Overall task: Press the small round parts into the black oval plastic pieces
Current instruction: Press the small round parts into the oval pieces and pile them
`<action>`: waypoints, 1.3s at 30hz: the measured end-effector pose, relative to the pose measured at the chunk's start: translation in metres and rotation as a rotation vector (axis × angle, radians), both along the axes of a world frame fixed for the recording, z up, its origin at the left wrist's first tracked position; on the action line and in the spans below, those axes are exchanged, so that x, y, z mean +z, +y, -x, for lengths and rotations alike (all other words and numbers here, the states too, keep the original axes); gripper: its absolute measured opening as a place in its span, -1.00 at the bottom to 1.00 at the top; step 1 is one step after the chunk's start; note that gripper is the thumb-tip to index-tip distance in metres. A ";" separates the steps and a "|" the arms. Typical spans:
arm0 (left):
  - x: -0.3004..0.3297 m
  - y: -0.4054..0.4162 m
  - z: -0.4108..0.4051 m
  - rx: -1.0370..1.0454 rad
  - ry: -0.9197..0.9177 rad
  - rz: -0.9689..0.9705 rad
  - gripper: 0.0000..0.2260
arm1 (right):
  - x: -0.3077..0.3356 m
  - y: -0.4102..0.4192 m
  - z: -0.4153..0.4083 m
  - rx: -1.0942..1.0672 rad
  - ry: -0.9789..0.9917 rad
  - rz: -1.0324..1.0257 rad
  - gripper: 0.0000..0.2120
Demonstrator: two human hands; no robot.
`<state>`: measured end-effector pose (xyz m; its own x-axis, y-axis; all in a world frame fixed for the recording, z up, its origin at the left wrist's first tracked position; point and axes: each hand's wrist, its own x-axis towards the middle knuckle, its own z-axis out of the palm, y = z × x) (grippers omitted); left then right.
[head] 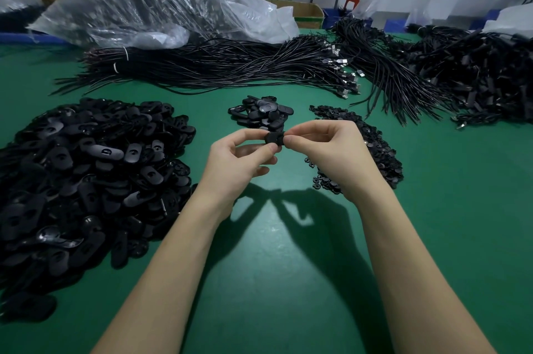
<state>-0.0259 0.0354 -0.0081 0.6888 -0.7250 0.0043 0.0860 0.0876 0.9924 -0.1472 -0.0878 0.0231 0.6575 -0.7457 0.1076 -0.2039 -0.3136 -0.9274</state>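
Both hands meet above the middle of the green table (274,267). My left hand (239,163) and my right hand (323,149) pinch one black oval plastic piece (273,138) between thumbs and fingertips. Whether a small round part sits in it is hidden by the fingers. A big heap of black oval pieces (86,180) lies at the left. A small pile of oval pieces (261,113) sits just beyond the hands. A heap of small round parts (375,149) spreads at the right, partly behind my right hand.
Bundles of black cables (230,65) lie across the far table, with more cable heaps (476,74) at the right. A large clear plastic bag (150,2) of parts stands at the back left. A cardboard box (308,13) and shelving are behind.
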 end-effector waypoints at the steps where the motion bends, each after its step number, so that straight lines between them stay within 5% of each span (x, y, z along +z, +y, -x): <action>1: 0.000 0.000 0.000 0.002 -0.010 0.001 -0.79 | 0.000 0.000 0.000 -0.007 -0.005 -0.002 -0.97; 17: -0.002 0.001 0.000 -0.012 -0.166 -0.075 -0.88 | 0.003 0.001 0.000 -0.002 0.052 0.046 -0.97; 26: 0.003 0.005 -0.005 -0.084 -0.089 -0.097 -0.90 | 0.002 -0.003 0.004 0.053 0.040 -0.130 -0.91; 39: 0.005 0.005 0.000 -0.038 -0.128 -0.127 -0.94 | 0.000 -0.003 0.003 0.079 0.066 0.022 -0.99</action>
<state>-0.0257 0.0401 -0.0034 0.6605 -0.7508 -0.0032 -0.0407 -0.0400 0.9984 -0.1498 -0.0913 0.0236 0.7206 -0.6889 0.0780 -0.2379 -0.3513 -0.9055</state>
